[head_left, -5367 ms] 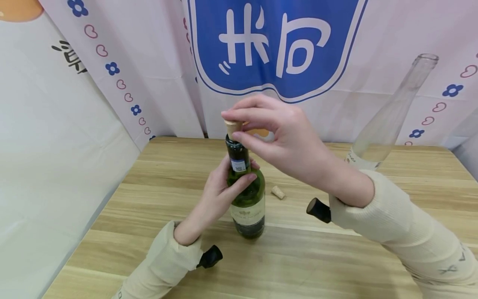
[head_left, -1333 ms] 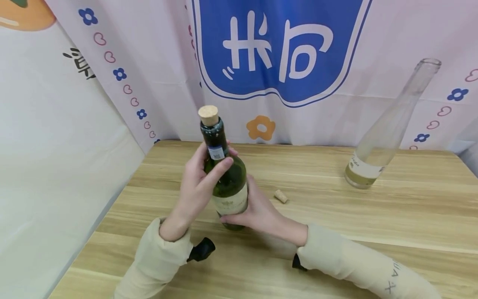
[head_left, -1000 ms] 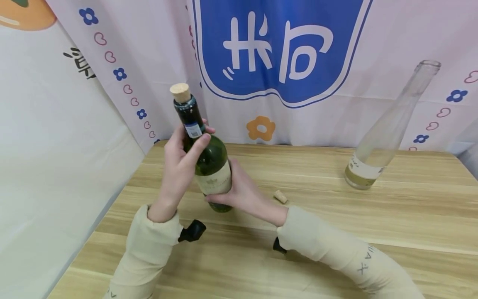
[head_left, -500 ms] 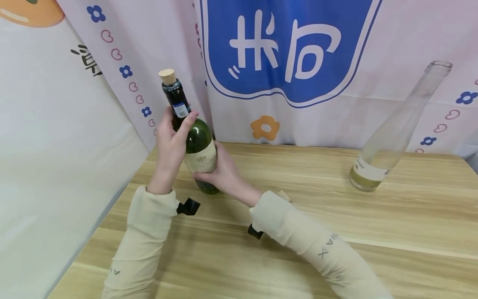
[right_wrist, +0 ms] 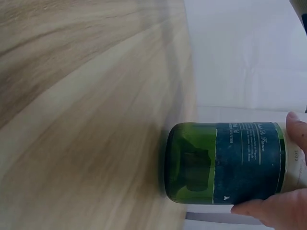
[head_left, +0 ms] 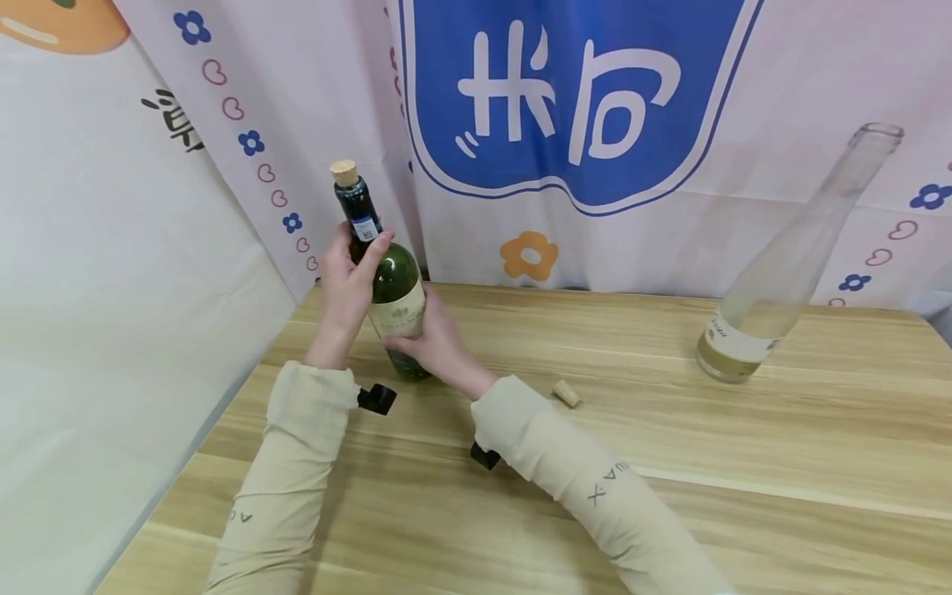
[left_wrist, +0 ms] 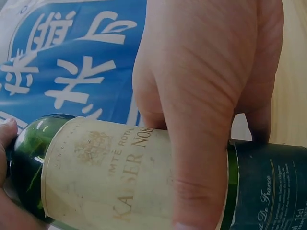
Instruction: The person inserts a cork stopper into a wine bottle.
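A green wine bottle (head_left: 397, 277) stands slightly tilted at the back left of the table, a tan cork (head_left: 344, 172) protruding from its mouth. My left hand (head_left: 345, 285) grips the neck and shoulder, thumb across the front. Lower down, my right hand (head_left: 444, 343) holds the body around the cream label. The left wrist view shows the right thumb lying over that label (left_wrist: 105, 163), with left-hand fingertips at the frame's left edge. In the right wrist view, the dark lower label (right_wrist: 247, 160) is visible and the bottle's base is right at the tabletop.
A small loose cork (head_left: 567, 393) lies mid-table, right of my right forearm. Farther right stands a tall clear bottle (head_left: 773, 273) with no cork in its mouth. A printed curtain (head_left: 461, 223) hangs behind the wooden table (head_left: 476, 512).
My right hand has gone from the cork at the bottle's mouth to the bottle's body. Both hands have carried the bottle to the back left, then lowered it slightly.
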The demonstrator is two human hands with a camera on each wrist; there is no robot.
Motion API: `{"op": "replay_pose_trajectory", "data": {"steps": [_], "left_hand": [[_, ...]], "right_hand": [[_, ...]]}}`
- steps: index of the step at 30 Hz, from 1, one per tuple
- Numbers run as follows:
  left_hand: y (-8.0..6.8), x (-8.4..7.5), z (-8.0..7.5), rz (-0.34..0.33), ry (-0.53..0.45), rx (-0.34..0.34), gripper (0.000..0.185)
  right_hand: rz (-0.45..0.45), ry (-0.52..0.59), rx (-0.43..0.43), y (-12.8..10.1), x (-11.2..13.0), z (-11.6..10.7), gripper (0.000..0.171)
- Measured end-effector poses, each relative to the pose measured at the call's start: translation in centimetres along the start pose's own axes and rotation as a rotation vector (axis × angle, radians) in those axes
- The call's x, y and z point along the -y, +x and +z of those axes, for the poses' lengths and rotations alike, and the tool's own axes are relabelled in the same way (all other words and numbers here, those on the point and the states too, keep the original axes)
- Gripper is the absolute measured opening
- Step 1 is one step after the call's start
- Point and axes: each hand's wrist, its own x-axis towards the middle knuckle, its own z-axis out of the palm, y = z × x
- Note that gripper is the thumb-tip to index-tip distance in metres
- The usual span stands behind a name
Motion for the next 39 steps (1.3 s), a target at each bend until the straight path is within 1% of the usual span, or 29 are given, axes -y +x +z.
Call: {"op": "replay_pose_trajectory", "data": {"steps": [2,4,7,9,11,14,15,17,19,21,22,23,25,27,30,32,35,37,39], "left_hand": [[0.0,0.2,0.1,-0.006,-0.010,0.001,0.032],[0.2,1.2,0.0,-0.009,-0.024,-0.006,0.032],[0.5,2.8,-0.1,0.005,-0.055,-0.013,0.033],[0.7,3.6,-0.2,0.007,-0.058,-0.003,0.034],[0.7,3.6,-0.2,-0.002,-0.051,0.021,0.036],[0.6,3.3,-0.4,-0.054,0.015,0.069,0.041],[0.4,3.3,-0.6,-0.077,0.055,0.086,0.045],[-0.1,3.1,-0.9,-0.130,0.126,0.127,0.053],[-0.7,3.0,-1.4,-0.197,0.192,0.177,0.063],[-1.4,3.0,-1.9,-0.260,0.241,0.237,0.072],[-1.7,3.1,-2.1,-0.275,0.245,0.277,0.073],[-2.1,3.2,-2.3,-0.295,0.270,0.322,0.075],[-2.9,3.4,-2.7,-0.332,0.313,0.440,0.074],[-3.8,3.7,-3.0,-0.348,0.370,0.567,0.072],[-5.2,4.1,-3.3,-0.398,0.462,0.738,0.067],[-6.1,4.2,-3.2,-0.434,0.543,0.819,0.065],[-7.1,4.1,-2.5,-0.466,0.647,0.926,0.067],[-7.5,3.9,-1.8,-0.468,0.696,0.982,0.069],[-7.8,3.6,-1.1,-0.452,0.710,1.021,0.068]], "right_hand": [[0.007,0.002,0.000,0.0,-0.2,0.1,0.081],[0.015,-0.001,0.004,0.0,-0.2,0.2,0.080],[0.028,-0.012,0.006,0.0,-0.2,0.3,0.079],[0.044,-0.014,0.019,0.0,-0.1,0.2,0.080],[0.065,-0.026,0.038,-0.1,-0.2,0.0,0.079],[0.113,-0.066,0.091,-0.4,-0.3,-0.6,0.077],[0.130,-0.092,0.115,-0.5,-0.3,-0.8,0.074],[0.164,-0.152,0.163,-1.0,-0.4,-1.5,0.070],[0.185,-0.214,0.230,-1.5,-0.4,-2.4,0.066],[0.190,-0.296,0.303,-2.1,-0.3,-3.4,0.062],[0.186,-0.336,0.339,-2.5,-0.3,-3.9,0.060],[0.177,-0.372,0.378,-2.8,-0.2,-4.4,0.058],[0.156,-0.437,0.449,-3.6,-0.2,-5.4,0.055],[0.132,-0.496,0.506,-4.4,-0.1,-6.2,0.052],[0.123,-0.539,0.565,-5.6,-0.1,-7.3,0.050],[0.128,-0.564,0.590,-6.3,0.0,-8.1,0.049],[0.131,-0.578,0.615,-7.4,0.0,-9.4,0.049],[0.140,-0.576,0.623,-8.2,0.1,-10.5,0.048],[0.145,-0.561,0.623,-8.9,0.1,-11.7,0.048]]}}
